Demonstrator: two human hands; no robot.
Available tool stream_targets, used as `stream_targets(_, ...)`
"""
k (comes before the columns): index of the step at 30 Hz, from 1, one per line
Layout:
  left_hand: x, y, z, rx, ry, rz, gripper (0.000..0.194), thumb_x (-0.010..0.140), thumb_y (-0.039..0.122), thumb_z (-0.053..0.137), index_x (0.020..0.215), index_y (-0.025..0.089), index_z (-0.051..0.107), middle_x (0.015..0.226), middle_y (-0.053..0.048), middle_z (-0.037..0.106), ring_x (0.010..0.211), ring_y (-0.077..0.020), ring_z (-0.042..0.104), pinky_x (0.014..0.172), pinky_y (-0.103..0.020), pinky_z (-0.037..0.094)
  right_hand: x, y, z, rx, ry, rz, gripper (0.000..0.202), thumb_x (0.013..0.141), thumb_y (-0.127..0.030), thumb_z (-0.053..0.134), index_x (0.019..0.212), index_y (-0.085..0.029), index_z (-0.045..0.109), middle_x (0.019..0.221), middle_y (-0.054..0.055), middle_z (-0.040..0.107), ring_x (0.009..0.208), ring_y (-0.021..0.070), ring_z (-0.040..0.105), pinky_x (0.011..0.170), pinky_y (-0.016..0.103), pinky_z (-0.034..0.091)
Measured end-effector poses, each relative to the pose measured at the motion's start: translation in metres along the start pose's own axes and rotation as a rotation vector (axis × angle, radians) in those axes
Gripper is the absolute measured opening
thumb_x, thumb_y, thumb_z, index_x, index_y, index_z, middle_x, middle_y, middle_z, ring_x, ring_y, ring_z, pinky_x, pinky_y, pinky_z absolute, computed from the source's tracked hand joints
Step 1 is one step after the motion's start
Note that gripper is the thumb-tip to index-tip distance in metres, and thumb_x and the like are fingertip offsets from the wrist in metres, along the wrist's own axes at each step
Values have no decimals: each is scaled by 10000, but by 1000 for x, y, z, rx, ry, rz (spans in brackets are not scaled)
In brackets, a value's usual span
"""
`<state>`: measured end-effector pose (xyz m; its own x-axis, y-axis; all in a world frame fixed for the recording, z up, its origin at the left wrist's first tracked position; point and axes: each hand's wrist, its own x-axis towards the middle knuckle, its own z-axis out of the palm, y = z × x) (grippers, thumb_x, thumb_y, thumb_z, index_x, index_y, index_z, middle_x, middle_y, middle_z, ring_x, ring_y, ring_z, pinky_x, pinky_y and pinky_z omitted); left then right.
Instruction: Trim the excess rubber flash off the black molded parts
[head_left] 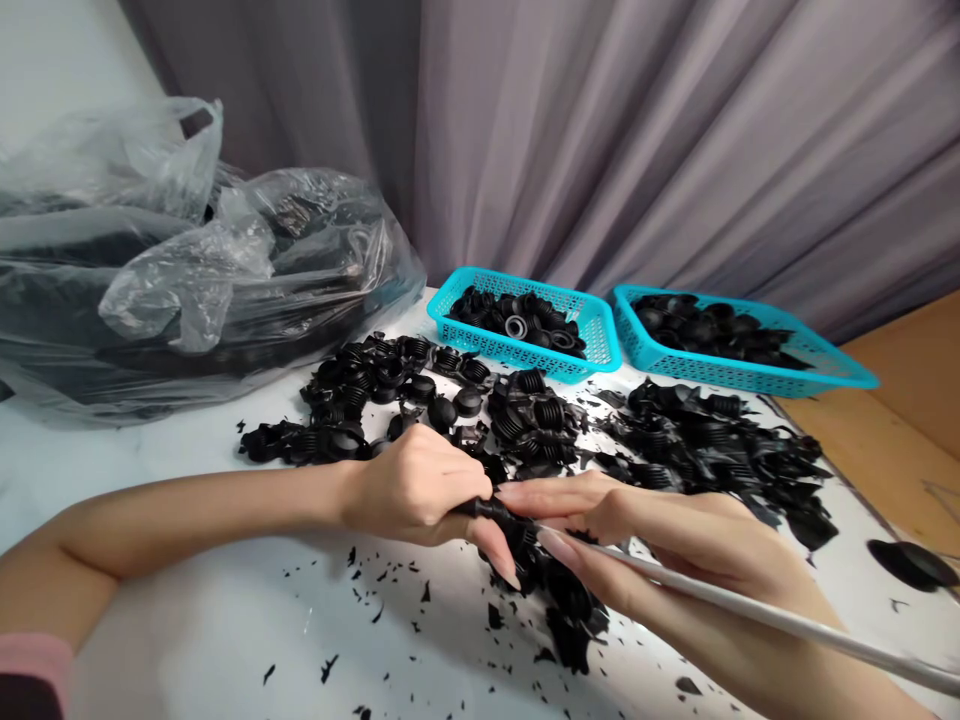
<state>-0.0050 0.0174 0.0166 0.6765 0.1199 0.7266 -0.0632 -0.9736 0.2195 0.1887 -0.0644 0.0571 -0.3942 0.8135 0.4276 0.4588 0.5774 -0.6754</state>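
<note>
My left hand is closed around a ribbed black rubber part, whose end sticks out past the fingers. Close against it, my right hand pinches a long thin grey rod that runs back to the lower right edge. The rod's tip lies by the black part; its exact contact is hidden by the fingers. Beneath both hands, a cluster of black rubber pieces with ragged edges lies on the white table.
Behind the hands lies a heap of ribbed black parts, with another pile to the right. Two blue baskets hold more black pieces. A big clear plastic bag stands at left. Black scraps litter the table. Grey curtain hangs behind.
</note>
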Motion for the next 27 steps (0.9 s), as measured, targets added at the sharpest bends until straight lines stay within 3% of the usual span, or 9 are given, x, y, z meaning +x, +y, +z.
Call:
stream_targets(6,-2,0,2,21,-36,-19,511,914,444,434,486,165,411,416,65,352,371,-65,329,385,-233,256,-5,7,5,-75,-23,-66,172,836,-86,544,784,-218,641,967,39,740,737,155,709,674,234,593)
stream_targets(10,-4,1,6,12,-58,-78,533,929,421,420,473,150,475,405,48,389,372,-71,355,388,-220,287,-16,17,23,-159,131,-259,175,871,-78,480,862,-195,611,996,88,724,902,204,684,738,306,575)
stream_targets(16,-10,-2,10,-87,-88,-199,510,952,321,403,503,136,556,407,30,443,374,-70,407,391,-194,319,-16,17,39,-291,215,-327,168,841,-4,472,840,-131,584,930,167,716,907,260,670,700,391,537)
stream_targets(23,-12,-4,12,-82,-79,-241,545,965,356,352,521,130,574,426,11,508,383,-68,440,393,-179,347,-20,24,37,-369,95,-376,191,812,22,495,959,-67,578,1076,233,662,1071,329,596,787,471,504)
stream_targets(27,-10,-4,14,-99,-23,-246,553,968,377,332,537,128,571,441,14,518,405,-64,446,400,-170,350,-21,25,38,-380,98,-389,199,826,23,476,971,-80,564,1078,224,661,1075,308,589,797,454,495)
